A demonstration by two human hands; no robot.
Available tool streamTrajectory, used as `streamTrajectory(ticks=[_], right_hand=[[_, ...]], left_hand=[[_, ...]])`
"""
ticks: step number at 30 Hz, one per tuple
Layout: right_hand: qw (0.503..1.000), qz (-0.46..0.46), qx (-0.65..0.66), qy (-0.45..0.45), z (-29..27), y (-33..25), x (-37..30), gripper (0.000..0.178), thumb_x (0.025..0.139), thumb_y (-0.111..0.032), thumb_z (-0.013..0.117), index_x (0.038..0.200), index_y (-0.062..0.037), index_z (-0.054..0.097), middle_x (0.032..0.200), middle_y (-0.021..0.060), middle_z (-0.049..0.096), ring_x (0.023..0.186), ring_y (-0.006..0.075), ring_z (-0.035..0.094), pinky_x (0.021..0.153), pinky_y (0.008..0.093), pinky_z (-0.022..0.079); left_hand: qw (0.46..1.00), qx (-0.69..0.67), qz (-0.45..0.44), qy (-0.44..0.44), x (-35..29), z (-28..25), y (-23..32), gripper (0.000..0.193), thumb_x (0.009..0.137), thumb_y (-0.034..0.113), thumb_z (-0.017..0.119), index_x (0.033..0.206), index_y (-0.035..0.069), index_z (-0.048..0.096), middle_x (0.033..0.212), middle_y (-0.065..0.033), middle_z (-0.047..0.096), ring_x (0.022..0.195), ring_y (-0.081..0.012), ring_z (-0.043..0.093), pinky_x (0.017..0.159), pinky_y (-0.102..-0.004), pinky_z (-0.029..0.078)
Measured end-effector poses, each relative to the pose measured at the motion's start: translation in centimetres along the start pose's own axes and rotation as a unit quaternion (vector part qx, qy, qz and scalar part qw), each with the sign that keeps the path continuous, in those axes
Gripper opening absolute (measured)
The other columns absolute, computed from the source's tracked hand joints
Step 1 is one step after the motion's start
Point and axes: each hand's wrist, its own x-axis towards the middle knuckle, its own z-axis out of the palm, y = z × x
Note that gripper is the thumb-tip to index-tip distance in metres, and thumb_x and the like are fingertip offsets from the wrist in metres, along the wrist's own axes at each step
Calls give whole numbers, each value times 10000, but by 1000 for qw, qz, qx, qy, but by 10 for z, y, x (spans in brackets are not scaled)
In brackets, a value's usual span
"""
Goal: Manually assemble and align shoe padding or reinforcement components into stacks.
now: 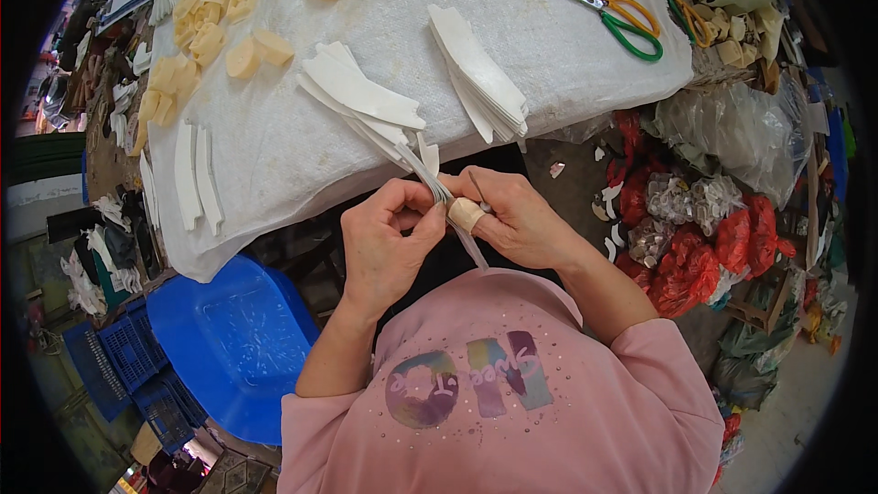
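Close to my body, at the table's front edge, my left hand [384, 238] pinches a thin bundle of pale strips [418, 165] between thumb and fingers. My right hand [521, 220] closes on the same bundle from the other side, and a tan wrap [465, 215] covers one of its digits. A thin dark metal tool [478, 190], perhaps a needle or awl, shows at the right fingers; its exact kind is unclear. Just beyond the hands lies a fanned pile of white curved strips [361, 91], with a second stack [476, 73] to its right.
White sheeting [274, 128] covers the table. Scissors [604, 9] with green and orange handles lie far right. Cream moulded pieces [201, 23] cluster far left, above loose white strips [187, 174]. A blue basin [224, 338] stands lower left; red plastic bags [686, 270] lie right.
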Motion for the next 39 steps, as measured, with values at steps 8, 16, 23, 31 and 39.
streamTrajectory(ticks=[8, 16, 23, 31, 39], right_hand=[[986, 73, 153, 6, 1, -10, 2, 269, 868, -154, 543, 1052, 43, 563, 812, 134, 607, 736, 159, 584, 656, 284, 454], [959, 108, 262, 3, 0, 0, 0, 268, 863, -110, 540, 1090, 28, 577, 836, 80, 634, 682, 87, 545, 610, 241, 452], [979, 81, 188, -22, -9, -9, 3, 258, 849, -96, 531, 1083, -6, 593, 744, 45, 629, 631, 88, 539, 579, 246, 446], [981, 80, 174, -28, -10, -14, 2, 234, 839, -57, 506, 1049, 2, 592, 738, 61, 626, 574, 105, 530, 539, 252, 438], [993, 34, 108, -31, -12, -9, 2, 238, 826, -58, 507, 1042, 1, 588, 708, 85, 611, 557, 119, 529, 534, 250, 436]], left_hand=[[998, -57, 26, -25, -1, -3, 0, 73, 812, -21, 596, 861, -70, 573, 815, -67, 605, 720, -104, 612, 657, -231, 529], [995, -93, 18, -40, 1, -5, -2, 84, 818, -24, 591, 876, -77, 562, 829, -91, 602, 729, -125, 612, 682, -254, 545], [992, -109, -3, -59, 2, -7, -4, 82, 814, -20, 596, 866, -71, 559, 830, -91, 602, 741, -126, 609, 694, -255, 539], [988, -135, 7, -75, 3, -7, -4, 84, 817, -18, 590, 873, -66, 549, 825, -92, 601, 748, -128, 608, 687, -253, 534], [991, -113, 2, -72, 2, -5, -3, 85, 811, -16, 596, 861, -68, 550, 814, -90, 600, 721, -121, 607, 673, -243, 528]])
